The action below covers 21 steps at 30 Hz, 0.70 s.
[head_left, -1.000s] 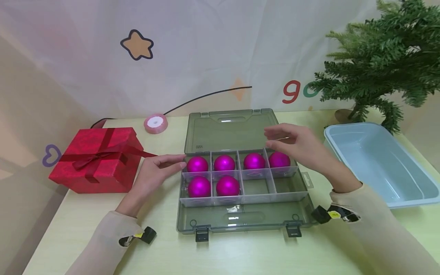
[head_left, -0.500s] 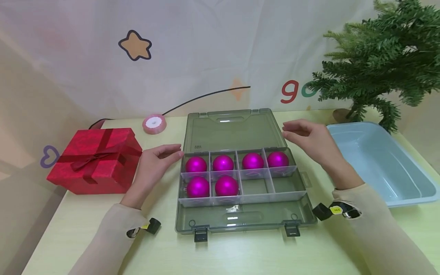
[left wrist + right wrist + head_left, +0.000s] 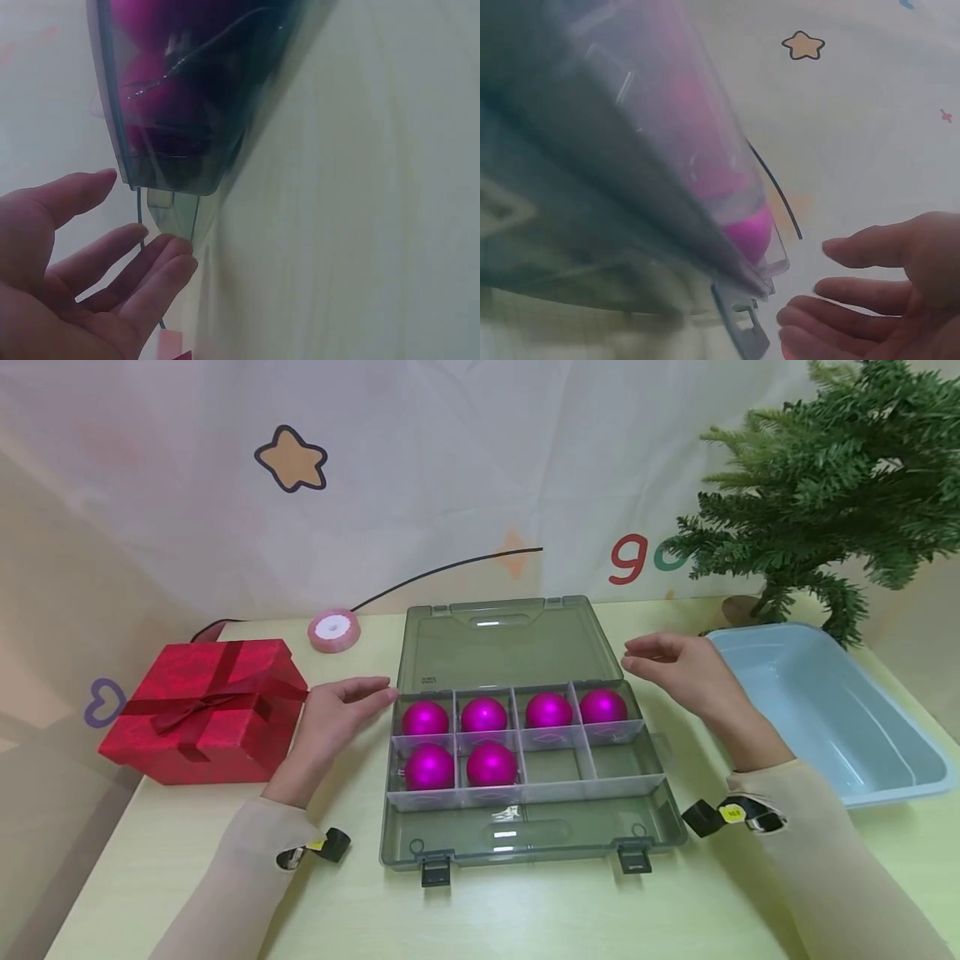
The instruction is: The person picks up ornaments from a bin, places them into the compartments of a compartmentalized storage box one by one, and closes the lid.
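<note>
A see-through grey-green plastic box (image 3: 536, 842) lies on the table with its lid (image 3: 510, 647) folded back flat behind it. Clear dividers split it into compartments. Shiny magenta balls (image 3: 491, 764) fill the whole back row and the two left compartments of the front row; the two right front compartments hold nothing. My left hand (image 3: 330, 718), fingers relaxed, is at the box's back left corner, fingertips right by the lid hinge; the left wrist view shows that hand (image 3: 90, 281) holding nothing. Beside the lid's right edge, my right hand (image 3: 690, 681) hovers with loose, empty fingers.
A red gift box (image 3: 213, 714) with a dark ribbon stands to the left. Behind is a pink ribbon roll (image 3: 333, 631). On the right are a light-blue plastic basin (image 3: 817, 710) and a small artificial fir tree (image 3: 832, 502), in front of a printed backdrop (image 3: 450, 477).
My right hand has moved right, from above the back right ball to beside the lid. My left hand has shifted slightly up and back. The balls stay in their compartments.
</note>
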Available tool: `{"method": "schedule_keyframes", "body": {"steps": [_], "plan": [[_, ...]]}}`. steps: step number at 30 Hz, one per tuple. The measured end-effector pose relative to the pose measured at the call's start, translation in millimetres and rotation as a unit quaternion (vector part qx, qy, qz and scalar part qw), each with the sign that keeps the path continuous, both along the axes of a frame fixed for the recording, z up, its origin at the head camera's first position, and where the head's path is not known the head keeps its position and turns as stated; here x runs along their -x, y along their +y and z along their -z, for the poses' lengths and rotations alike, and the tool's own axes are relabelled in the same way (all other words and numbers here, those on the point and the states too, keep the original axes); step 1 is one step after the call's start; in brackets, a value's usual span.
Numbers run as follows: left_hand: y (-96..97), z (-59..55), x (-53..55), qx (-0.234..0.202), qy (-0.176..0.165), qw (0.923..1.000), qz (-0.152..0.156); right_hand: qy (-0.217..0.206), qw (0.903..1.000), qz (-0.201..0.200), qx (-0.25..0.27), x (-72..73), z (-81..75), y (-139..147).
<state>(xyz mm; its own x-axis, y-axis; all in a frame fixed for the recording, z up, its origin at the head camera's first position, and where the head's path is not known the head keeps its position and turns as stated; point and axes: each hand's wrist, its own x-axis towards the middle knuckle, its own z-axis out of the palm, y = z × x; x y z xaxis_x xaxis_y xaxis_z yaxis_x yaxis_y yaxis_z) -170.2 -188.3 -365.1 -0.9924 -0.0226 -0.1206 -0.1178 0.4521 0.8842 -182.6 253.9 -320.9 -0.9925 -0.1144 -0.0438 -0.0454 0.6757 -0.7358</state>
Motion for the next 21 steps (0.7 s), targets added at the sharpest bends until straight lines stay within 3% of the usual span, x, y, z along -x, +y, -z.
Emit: {"method": "schedule_keyframes", "body": {"steps": [4,11,16,21], "plan": [[-1.4,3.0,-1.6,-0.006,-0.019,0.9997,0.016,-0.012,0.9996,-0.012,-0.022,1.1,1.7,2],[-0.6,7.4,1.7,-0.079,-0.031,0.9964,0.012,-0.018,0.999,-0.026,-0.032,3.5,10.6,4],[-0.1,9.2,2.9,-0.096,-0.033,0.9948,0.011,-0.042,0.9984,-0.036,-0.012,3.0,20.6,0],[-0.4,10.2,2.0,-0.11,-0.031,0.9933,0.019,-0.059,0.9978,-0.007,0.028,1.3,26.3,-6]]}}
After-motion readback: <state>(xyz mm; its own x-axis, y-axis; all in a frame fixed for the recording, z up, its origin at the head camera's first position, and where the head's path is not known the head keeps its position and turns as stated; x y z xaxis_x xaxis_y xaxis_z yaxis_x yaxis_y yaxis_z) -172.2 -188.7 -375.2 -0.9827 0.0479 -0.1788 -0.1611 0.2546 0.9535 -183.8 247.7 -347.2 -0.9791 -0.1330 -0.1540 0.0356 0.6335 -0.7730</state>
